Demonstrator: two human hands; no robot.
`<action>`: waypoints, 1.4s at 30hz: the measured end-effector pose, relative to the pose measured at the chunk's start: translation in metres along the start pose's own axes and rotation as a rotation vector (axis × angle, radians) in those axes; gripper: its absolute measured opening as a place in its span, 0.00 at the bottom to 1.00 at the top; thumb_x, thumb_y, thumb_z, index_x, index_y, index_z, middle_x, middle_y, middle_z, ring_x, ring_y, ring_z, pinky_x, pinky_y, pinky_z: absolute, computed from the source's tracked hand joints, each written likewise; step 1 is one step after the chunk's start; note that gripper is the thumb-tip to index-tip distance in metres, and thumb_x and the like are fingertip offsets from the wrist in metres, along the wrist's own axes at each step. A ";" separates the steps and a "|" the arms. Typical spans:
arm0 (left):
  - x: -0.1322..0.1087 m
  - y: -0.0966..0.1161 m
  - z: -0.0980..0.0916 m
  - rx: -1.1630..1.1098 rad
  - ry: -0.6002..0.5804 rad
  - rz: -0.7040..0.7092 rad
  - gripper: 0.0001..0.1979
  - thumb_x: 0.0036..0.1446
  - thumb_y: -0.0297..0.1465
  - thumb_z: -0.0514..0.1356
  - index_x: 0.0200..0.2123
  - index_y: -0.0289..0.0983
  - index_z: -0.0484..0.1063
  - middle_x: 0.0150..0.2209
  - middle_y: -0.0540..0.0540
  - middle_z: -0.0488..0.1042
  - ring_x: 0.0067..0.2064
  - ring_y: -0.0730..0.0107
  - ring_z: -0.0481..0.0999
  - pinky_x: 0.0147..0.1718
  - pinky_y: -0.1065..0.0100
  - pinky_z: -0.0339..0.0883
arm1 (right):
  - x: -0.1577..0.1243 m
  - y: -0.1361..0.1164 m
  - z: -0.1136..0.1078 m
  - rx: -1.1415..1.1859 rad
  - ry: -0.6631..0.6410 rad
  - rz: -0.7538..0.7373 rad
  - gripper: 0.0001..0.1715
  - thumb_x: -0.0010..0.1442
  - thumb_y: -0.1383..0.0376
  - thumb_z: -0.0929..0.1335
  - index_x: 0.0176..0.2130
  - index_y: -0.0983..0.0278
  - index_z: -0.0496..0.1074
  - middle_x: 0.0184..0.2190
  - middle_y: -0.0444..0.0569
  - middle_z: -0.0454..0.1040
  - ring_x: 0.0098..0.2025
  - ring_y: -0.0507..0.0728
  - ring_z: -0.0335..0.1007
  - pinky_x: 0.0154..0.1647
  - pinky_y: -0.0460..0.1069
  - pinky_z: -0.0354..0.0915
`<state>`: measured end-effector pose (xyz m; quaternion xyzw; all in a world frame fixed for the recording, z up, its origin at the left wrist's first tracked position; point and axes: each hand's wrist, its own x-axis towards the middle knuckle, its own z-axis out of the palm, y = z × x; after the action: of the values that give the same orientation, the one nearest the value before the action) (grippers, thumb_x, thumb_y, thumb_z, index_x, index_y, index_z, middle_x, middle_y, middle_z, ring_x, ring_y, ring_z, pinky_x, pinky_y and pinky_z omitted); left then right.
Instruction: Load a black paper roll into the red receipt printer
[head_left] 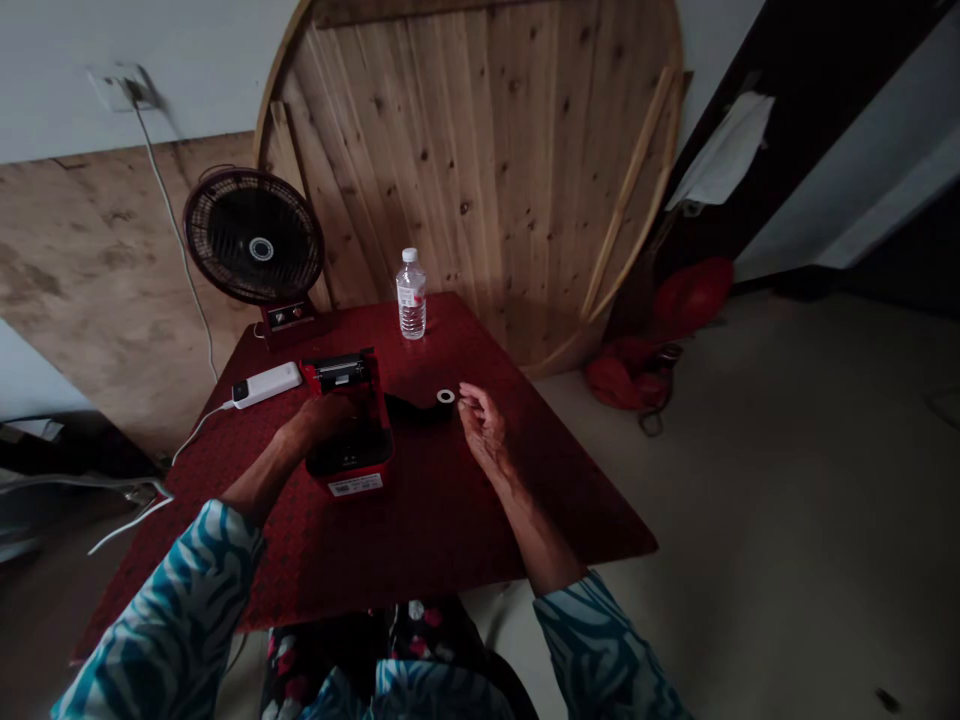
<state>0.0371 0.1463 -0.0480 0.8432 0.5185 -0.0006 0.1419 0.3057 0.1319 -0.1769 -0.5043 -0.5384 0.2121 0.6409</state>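
Note:
On the table sits a red and black printer-like machine (352, 465) with its lid raised and a white label on the near side. My left hand (326, 418) reaches into its opening from the left; the fingertips are lost in the dark interior. From the machine's right side a black ribbon (412, 410) runs across to a small roll with a white core (445, 397). Just right of that roll is my right hand (484, 425), fingers loosely bent and apart, with nothing visible in them. Whether its fingertips touch the roll is unclear.
A clear water bottle (412, 300) stands at the back of the red table (450, 520). Left of the machine lie a white power bank (266, 385) with a cable and, behind it, a fan (255, 240). A round wooden board (480, 180) leans on the wall.

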 end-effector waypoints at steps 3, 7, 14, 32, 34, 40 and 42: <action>-0.022 0.001 -0.010 -0.100 0.036 0.038 0.15 0.63 0.34 0.56 0.45 0.40 0.82 0.46 0.42 0.83 0.46 0.56 0.82 0.46 0.62 0.72 | 0.000 -0.001 0.000 -0.003 -0.008 0.000 0.20 0.60 0.55 0.64 0.48 0.58 0.74 0.45 0.53 0.80 0.42 0.58 0.76 0.41 0.55 0.74; -0.064 0.006 -0.006 -0.414 0.212 0.046 0.22 0.62 0.47 0.58 0.52 0.42 0.79 0.48 0.43 0.83 0.46 0.53 0.82 0.44 0.62 0.75 | 0.001 -0.004 0.001 -0.001 -0.031 0.028 0.21 0.60 0.52 0.64 0.49 0.58 0.74 0.46 0.54 0.79 0.43 0.59 0.76 0.43 0.56 0.73; -0.086 0.008 0.031 -0.386 0.478 0.056 0.15 0.62 0.41 0.57 0.43 0.44 0.82 0.41 0.44 0.84 0.41 0.57 0.82 0.43 0.60 0.73 | -0.004 -0.010 0.005 0.033 -0.047 0.057 0.21 0.59 0.50 0.65 0.46 0.58 0.74 0.45 0.53 0.80 0.44 0.60 0.76 0.45 0.57 0.72; -0.112 0.007 0.050 0.014 0.613 0.268 0.16 0.66 0.41 0.57 0.50 0.43 0.80 0.46 0.39 0.78 0.47 0.55 0.75 0.41 0.58 0.65 | 0.032 -0.082 0.100 0.301 -0.351 0.358 0.20 0.55 0.46 0.68 0.28 0.59 0.77 0.46 0.49 0.80 0.56 0.64 0.71 0.63 0.61 0.62; -0.113 0.009 0.051 -0.018 0.619 0.256 0.16 0.66 0.41 0.58 0.49 0.43 0.80 0.46 0.39 0.78 0.47 0.54 0.74 0.42 0.57 0.65 | 0.015 -0.078 0.091 0.331 -0.334 0.310 0.14 0.51 0.52 0.70 0.33 0.58 0.78 0.48 0.47 0.79 0.56 0.62 0.71 0.63 0.59 0.62; -0.102 0.000 0.049 -0.436 0.727 0.043 0.16 0.66 0.42 0.55 0.42 0.42 0.81 0.41 0.42 0.79 0.46 0.57 0.76 0.46 0.57 0.67 | -0.018 -0.075 0.083 0.420 -0.296 0.421 0.24 0.50 0.56 0.70 0.48 0.56 0.75 0.53 0.46 0.77 0.58 0.62 0.69 0.65 0.59 0.61; -0.092 -0.008 0.049 -0.662 0.800 -0.152 0.18 0.62 0.45 0.59 0.46 0.40 0.78 0.45 0.41 0.79 0.47 0.55 0.77 0.47 0.57 0.68 | -0.019 -0.076 0.084 0.425 -0.291 0.429 0.24 0.51 0.57 0.69 0.49 0.55 0.75 0.53 0.45 0.77 0.57 0.62 0.70 0.63 0.59 0.63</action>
<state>-0.0053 0.0573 -0.0833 0.6475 0.5645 0.4749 0.1913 0.2026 0.1210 -0.1265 -0.4257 -0.4496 0.5193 0.5890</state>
